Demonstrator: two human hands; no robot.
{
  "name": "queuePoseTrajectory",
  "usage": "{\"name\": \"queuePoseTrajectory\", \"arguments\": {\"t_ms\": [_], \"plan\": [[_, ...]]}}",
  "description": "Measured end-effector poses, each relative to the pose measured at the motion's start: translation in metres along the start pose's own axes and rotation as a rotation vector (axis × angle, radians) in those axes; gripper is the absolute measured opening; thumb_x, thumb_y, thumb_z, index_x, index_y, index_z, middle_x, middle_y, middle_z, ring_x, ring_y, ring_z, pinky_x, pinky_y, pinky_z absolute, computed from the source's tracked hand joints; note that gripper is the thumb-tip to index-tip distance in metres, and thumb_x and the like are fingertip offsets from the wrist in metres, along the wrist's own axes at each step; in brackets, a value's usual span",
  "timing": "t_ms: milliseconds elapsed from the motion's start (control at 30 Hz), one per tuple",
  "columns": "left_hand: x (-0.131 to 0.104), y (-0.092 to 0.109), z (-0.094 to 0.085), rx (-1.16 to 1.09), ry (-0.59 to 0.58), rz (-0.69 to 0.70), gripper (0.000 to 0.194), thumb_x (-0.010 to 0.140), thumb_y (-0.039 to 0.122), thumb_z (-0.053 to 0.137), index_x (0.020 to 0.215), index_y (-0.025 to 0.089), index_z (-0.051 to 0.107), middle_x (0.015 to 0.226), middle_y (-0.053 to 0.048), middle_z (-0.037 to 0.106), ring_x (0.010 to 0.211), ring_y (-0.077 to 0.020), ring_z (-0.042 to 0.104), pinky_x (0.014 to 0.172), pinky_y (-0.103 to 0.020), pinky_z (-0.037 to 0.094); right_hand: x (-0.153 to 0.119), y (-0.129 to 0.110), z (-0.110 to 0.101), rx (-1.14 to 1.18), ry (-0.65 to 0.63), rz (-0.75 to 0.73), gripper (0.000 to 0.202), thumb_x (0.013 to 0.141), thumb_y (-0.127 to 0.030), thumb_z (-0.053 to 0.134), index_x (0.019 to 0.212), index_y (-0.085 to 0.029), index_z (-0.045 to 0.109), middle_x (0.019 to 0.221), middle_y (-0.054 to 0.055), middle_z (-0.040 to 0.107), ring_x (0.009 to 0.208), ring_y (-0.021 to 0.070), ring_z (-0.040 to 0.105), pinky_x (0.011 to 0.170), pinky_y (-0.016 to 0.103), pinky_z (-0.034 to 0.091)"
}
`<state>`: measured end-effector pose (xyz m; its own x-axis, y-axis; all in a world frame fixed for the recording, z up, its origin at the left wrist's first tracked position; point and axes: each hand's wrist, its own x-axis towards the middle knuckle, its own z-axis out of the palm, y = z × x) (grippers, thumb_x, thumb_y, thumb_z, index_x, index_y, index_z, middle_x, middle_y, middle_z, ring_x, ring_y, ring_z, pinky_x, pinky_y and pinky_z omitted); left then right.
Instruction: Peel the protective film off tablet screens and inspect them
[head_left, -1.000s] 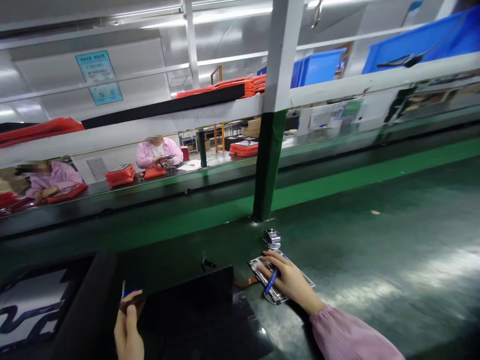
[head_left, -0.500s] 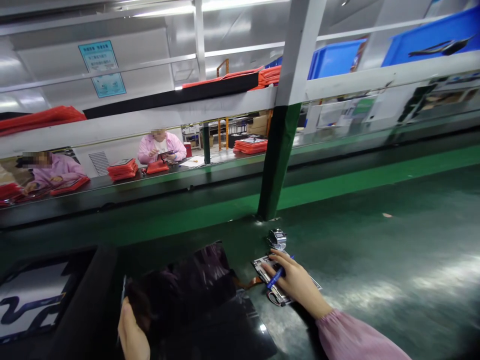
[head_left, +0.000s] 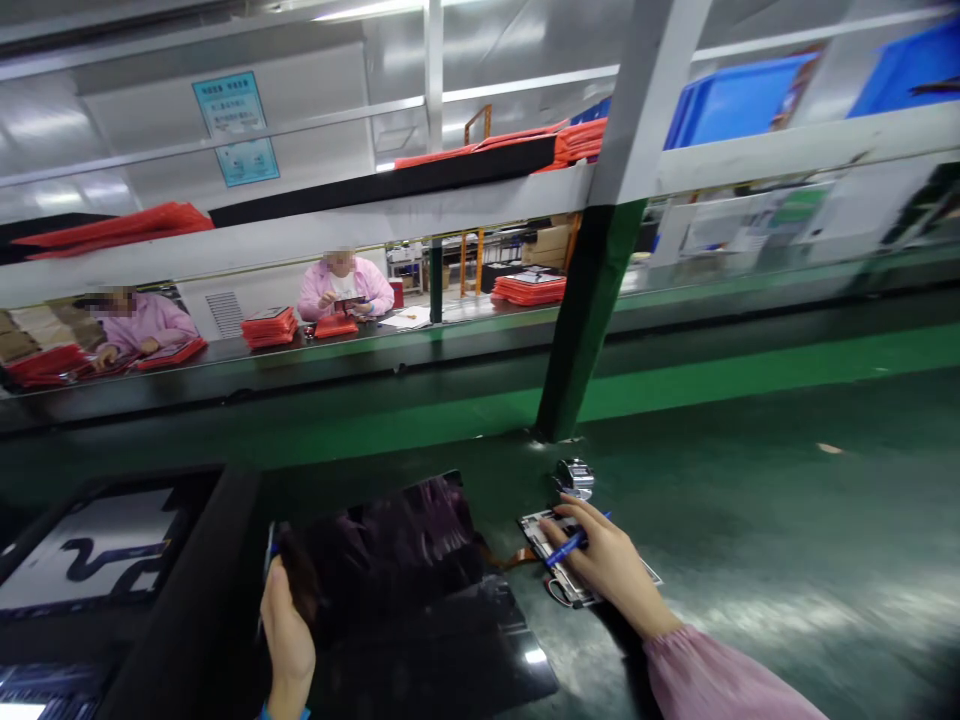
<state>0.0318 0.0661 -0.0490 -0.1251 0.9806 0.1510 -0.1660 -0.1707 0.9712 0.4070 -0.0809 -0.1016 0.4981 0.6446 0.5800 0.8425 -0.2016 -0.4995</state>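
My left hand (head_left: 289,635) grips the left edge of a dark glossy panel (head_left: 405,530), which is tilted up on that side. A second glossy dark sheet (head_left: 480,650) lies just in front of it. An orange-brown flex cable (head_left: 517,558) runs from the panel to a small metal-framed assembly (head_left: 536,525) with thin wires. My right hand (head_left: 600,560) rests over this assembly, a blue pen (head_left: 566,549) held between its fingers. Just behind the hand sits a shiny metal device (head_left: 576,477).
A black tray (head_left: 232,520) holding a panel (head_left: 90,550) stands at the left. A green post (head_left: 592,320) rises from the green worktop (head_left: 750,520). Across the bench, two people in pink sit beside stacks of red packets (head_left: 268,328).
The whole view has shifted, so the bench and shelf things appear farther right. More of my left hand and of the black tray shows. Both hands keep their holds.
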Motion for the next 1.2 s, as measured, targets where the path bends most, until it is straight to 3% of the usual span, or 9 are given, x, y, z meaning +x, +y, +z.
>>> {"name": "queuePoseTrajectory", "arguments": {"t_ms": [100,233,333,433,533,667,767,967,1200], "plan": [[-0.001,0.002,0.001,-0.002,0.002,0.016,0.054,0.083,0.064,0.053,0.105,0.018,0.069,0.111,-0.009,0.069,0.120,-0.0264,0.056,0.111,-0.041,0.038,0.002,-0.023,-0.007,0.131,0.066,-0.077,0.043,0.092,-0.058,0.047,0.099,-0.019,0.064,0.114,0.014,0.066,0.098,0.0295,0.067,0.088,0.045,0.055],[-0.002,0.002,0.002,0.046,0.010,0.046,0.055,0.084,0.064,0.051,0.110,0.018,0.067,0.115,-0.010,0.068,0.122,-0.0276,0.056,0.109,-0.042,0.042,0.002,-0.077,-0.008,0.298,0.054,-0.194,0.031,0.094,-0.044,0.052,0.113,-0.021,0.059,0.116,0.012,0.066,0.103,0.0269,0.066,0.092,0.041,0.054],[-0.002,0.002,0.000,0.079,0.019,0.052,0.052,0.085,0.063,0.050,0.109,0.020,0.067,0.116,-0.009,0.067,0.123,-0.0268,0.055,0.108,-0.039,0.043,0.004,-0.116,0.002,0.369,0.024,-0.233,0.034,0.094,-0.042,0.052,0.120,-0.021,0.056,0.115,0.012,0.067,0.100,0.0271,0.067,0.090,0.041,0.056],[-0.002,0.000,-0.002,0.104,0.014,0.053,0.052,0.085,0.062,0.050,0.110,0.021,0.067,0.116,-0.009,0.066,0.122,-0.0267,0.055,0.106,-0.039,0.045,0.006,-0.134,0.018,0.399,0.097,-0.231,0.032,0.093,-0.039,0.056,0.119,-0.021,0.056,0.111,0.011,0.068,0.096,0.0265,0.068,0.087,0.040,0.058],[0.000,-0.003,-0.004,0.110,0.018,0.048,0.051,0.084,0.062,0.051,0.110,0.021,0.067,0.116,-0.009,0.066,0.121,-0.0267,0.056,0.104,-0.038,0.047,0.003,-0.128,0.029,0.391,0.076,-0.216,0.043,0.092,-0.035,0.055,0.132,-0.021,0.048,0.119,0.011,0.065,0.100,0.0265,0.068,0.088,0.040,0.058],[-0.001,-0.005,-0.004,0.099,0.023,0.012,0.052,0.082,0.063,0.053,0.110,0.021,0.067,0.117,-0.010,0.065,0.125,-0.0287,0.053,0.107,-0.043,0.043,-0.008,-0.104,0.027,0.388,-0.198,-0.345,0.067,0.089,-0.029,0.051,0.150,-0.023,0.023,0.141,0.011,0.049,0.121,0.0271,0.056,0.097,0.039,0.053],[-0.005,0.002,-0.002,0.119,0.032,-0.022,0.055,0.079,0.062,0.059,0.111,0.018,0.064,0.120,-0.012,0.063,0.126,-0.0317,0.051,0.109,-0.048,0.039,-0.013,-0.096,0.020,0.364,-0.310,-0.381,0.074,0.090,-0.032,0.053,0.153,-0.024,0.015,0.145,0.011,0.045,0.126,0.0276,0.051,0.099,0.039,0.051],[-0.011,0.030,0.007,0.152,-0.251,0.081,0.036,0.083,0.046,0.064,0.106,0.019,0.061,0.104,-0.006,0.068,0.108,-0.0251,0.063,0.098,-0.038,0.048,-0.017,-0.099,0.024,0.354,-0.296,-0.297,0.077,0.091,-0.046,0.056,0.153,-0.021,0.017,0.142,0.015,0.048,0.125,0.0303,0.052,0.099,0.042,0.051],[-0.011,0.032,0.009,0.186,-0.267,0.062,0.039,0.077,0.040,0.071,0.107,0.018,0.059,0.106,-0.008,0.069,0.100,-0.0247,0.067,0.092,-0.038,0.052,-0.020,-0.103,0.027,0.356,-0.285,-0.268,0.072,0.092,-0.050,0.053,0.151,-0.023,0.023,0.137,0.013,0.053,0.120,0.0305,0.056,0.098,0.043,0.052]]}}
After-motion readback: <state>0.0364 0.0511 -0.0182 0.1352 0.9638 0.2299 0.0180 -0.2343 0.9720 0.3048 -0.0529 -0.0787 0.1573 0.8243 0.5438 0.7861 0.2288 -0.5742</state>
